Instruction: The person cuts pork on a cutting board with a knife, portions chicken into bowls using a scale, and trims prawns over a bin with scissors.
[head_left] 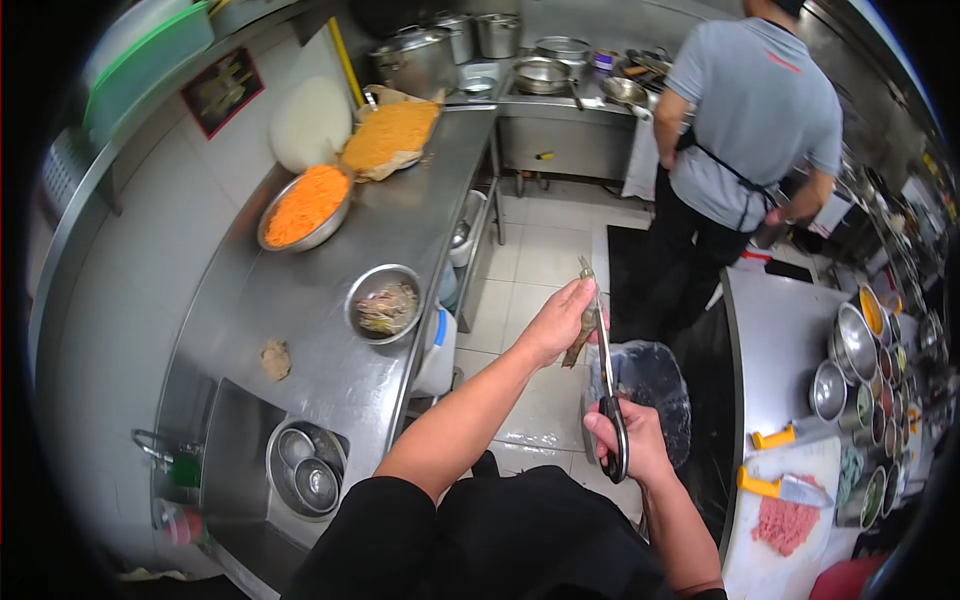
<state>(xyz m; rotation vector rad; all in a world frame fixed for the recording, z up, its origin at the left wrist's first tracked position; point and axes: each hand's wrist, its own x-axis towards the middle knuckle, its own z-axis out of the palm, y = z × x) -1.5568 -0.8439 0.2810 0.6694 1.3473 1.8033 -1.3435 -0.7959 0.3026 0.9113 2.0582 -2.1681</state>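
My left hand (558, 322) is closed around a raw prawn (578, 345), its grey-brown body hanging below the fingers. In my right hand (640, 440) are scissors (613, 425) with black handles, their blades pointing up alongside the prawn. Whether the blades touch the prawn I cannot tell. Both hands are above a bin (665, 400) with a dark liner on the floor. To the left, on the steel counter (330, 285), a metal bowl (350, 312) holds what look like more raw prawns.
A bowl of shredded carrot (305, 207) and an orange heap on paper (390, 135) stand farther along the counter. A sink (235, 450) holds metal bowls. On the right, a yellow-handled knife (780, 488) lies by minced meat (787, 527). A person (750, 130) stands ahead.
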